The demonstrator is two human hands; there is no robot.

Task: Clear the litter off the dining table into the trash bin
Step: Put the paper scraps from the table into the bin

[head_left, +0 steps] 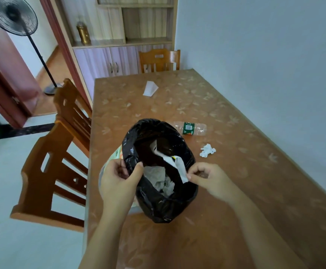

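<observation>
My left hand [117, 178] grips the near-left rim of the bin [158, 171]; my right hand [206, 178] pinches a white wrapper [180, 169] slanting into it. Beyond, on the surface [255, 171]: tissue [207, 150], a bottle [191, 128] lying left-right with an unreadable green label, and far paper [150, 88].

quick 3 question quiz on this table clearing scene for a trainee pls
1. True or false: the plastic bottle is already inside the trash bin.
2. How many litter pieces lie on the table? A) one B) three C) five
3. What is the right hand pinching?

Key
1. False; it lies on its side on the table.
2. B: the bottle, crumpled tissue and folded white paper.
3. A white paper strip over the bin's mouth, while the left hand grips the black liner's rim.
</observation>
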